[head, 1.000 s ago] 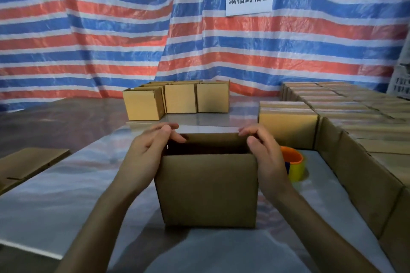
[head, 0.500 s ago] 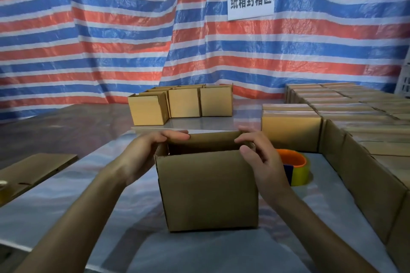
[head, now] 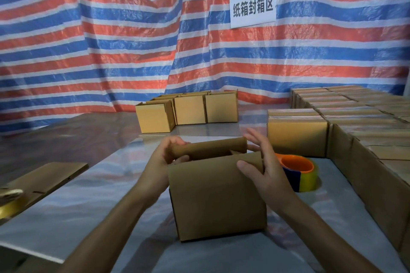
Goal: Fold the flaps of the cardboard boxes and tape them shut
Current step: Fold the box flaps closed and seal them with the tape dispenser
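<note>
A brown cardboard box (head: 217,197) stands on the table in front of me, its top open. My left hand (head: 163,159) grips the left end of the far flap (head: 210,147), fingers curled over its edge, and the flap leans in over the opening. My right hand (head: 264,162) is at the box's right side with straight fingers: the thumb lies on the front wall and the fingertips reach the far flap's right end. A roll of clear tape (head: 299,172) with an orange core lies just right of the box, partly behind my right hand.
Three boxes (head: 188,111) stand in a row at the back. Many closed boxes (head: 346,131) are packed along the right side. Flat cardboard (head: 46,176) and another tape roll (head: 11,201) lie at the left edge of the shiny table (head: 88,213). A striped tarp hangs behind.
The far flap has come forward and down over the opening. My right hand has straightened its fingers and slid to the box's right front corner. The view has tilted up a little.
</note>
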